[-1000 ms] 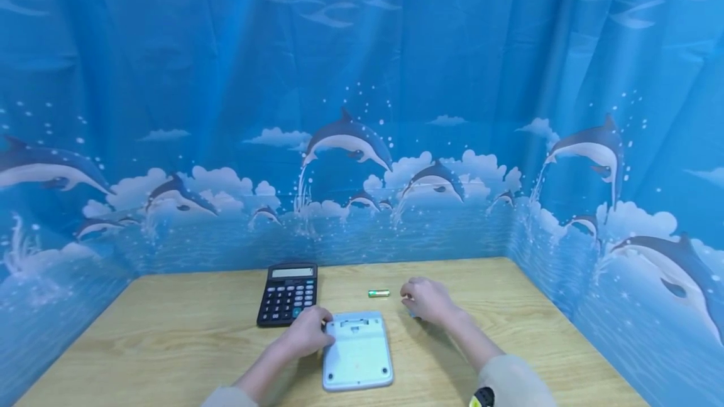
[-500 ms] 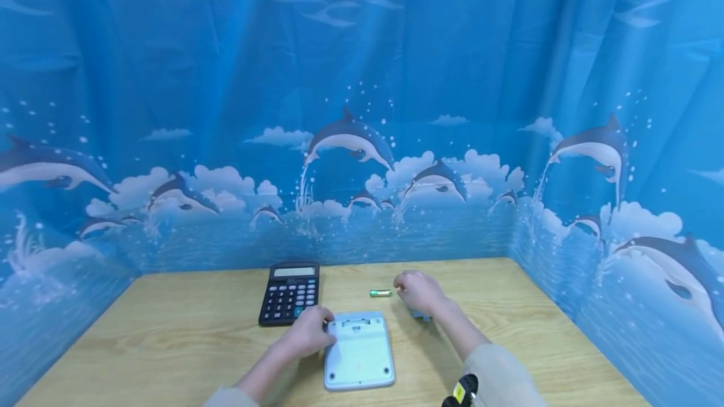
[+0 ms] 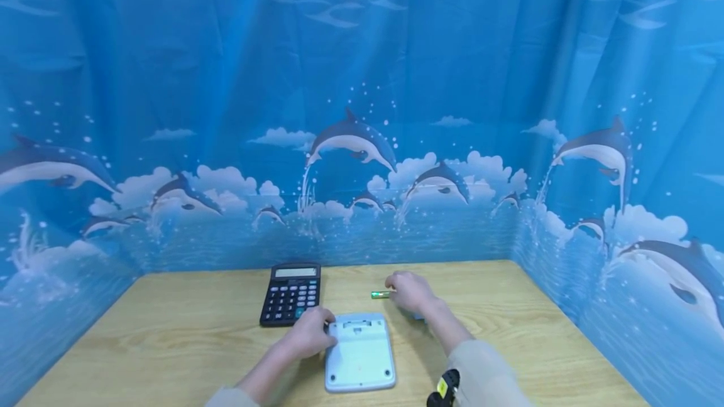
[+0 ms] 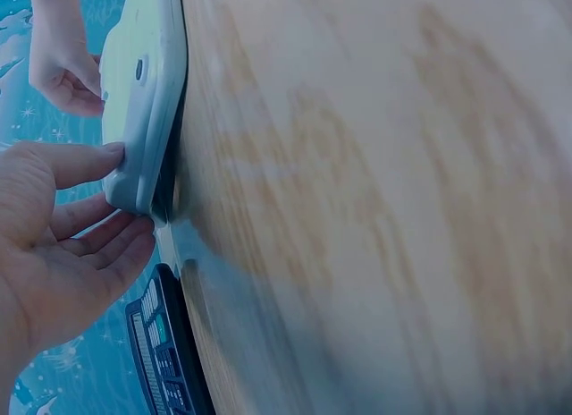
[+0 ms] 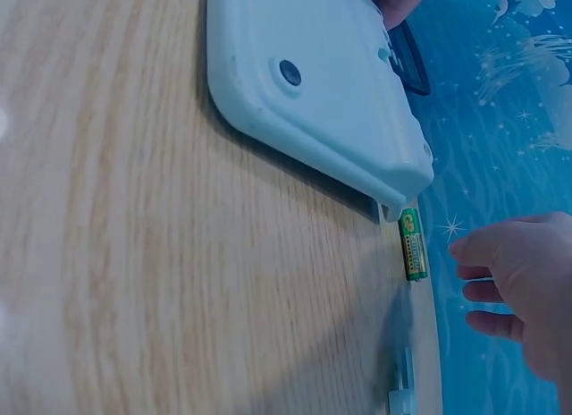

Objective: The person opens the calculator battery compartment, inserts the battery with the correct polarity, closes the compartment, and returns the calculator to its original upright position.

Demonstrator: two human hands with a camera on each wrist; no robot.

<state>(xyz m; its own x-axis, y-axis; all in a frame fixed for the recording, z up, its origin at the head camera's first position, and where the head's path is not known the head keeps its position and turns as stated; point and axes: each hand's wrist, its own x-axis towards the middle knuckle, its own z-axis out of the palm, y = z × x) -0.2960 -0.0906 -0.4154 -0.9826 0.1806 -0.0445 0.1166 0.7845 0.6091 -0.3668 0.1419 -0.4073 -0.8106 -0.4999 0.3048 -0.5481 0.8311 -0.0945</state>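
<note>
A pale blue-white calculator (image 3: pixel 362 357) lies face down on the wooden table, its battery compartment uncovered at the far end. My left hand (image 3: pixel 308 333) pinches its far left corner, thumb on the back and fingers at the edge, as the left wrist view shows. Beyond it lies a green AA battery (image 5: pixel 413 245). My right hand (image 3: pixel 411 293) hovers just right of the battery, fingers loosely bent and holding nothing. In the head view it covers the battery's right end. A small light-blue plastic piece (image 5: pixel 403 395), likely the battery cover, lies on the table under the right hand.
A black calculator (image 3: pixel 291 294) lies face up behind and left of my left hand. The wooden table (image 3: pixel 170 338) ends at a blue dolphin-print curtain (image 3: pixel 226 231) along the back and sides.
My right hand has moved left, away from the small blue piece and up to the battery. The left hand and the pale calculator have stayed in place.
</note>
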